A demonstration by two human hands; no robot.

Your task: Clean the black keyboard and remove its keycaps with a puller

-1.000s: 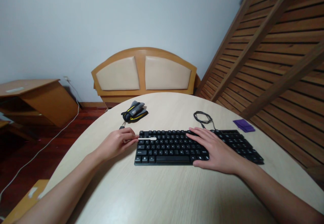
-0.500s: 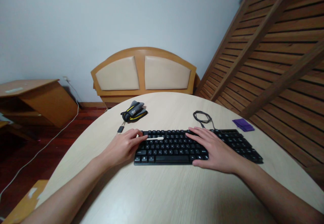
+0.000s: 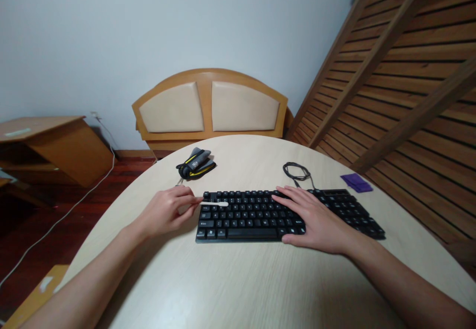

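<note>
A black keyboard (image 3: 245,220) lies on the round table. My left hand (image 3: 169,212) is beside its left end, thumb and fingers pinched on a thin white cotton swab (image 3: 215,203). The swab points right, its thicker white tip over the upper-left rows of keys; I cannot tell whether it touches them. My right hand (image 3: 312,220) rests spread over the keyboard's right-hand part, fingers stretched across the keys and thumb by the front edge. It hides some of the keys beneath it.
Behind the keyboard, its coiled black cable (image 3: 297,171) lies on the pale tabletop (image 3: 238,284). A grey, black and yellow folded item (image 3: 196,163) sits at the back left, and a folded purple cloth (image 3: 356,182) at the right. A padded wooden headboard (image 3: 210,102) stands beyond the table.
My left hand has moved left with the cotton swab, so its tip lies nearer the keyboard's left end. My right hand has stayed in place.
</note>
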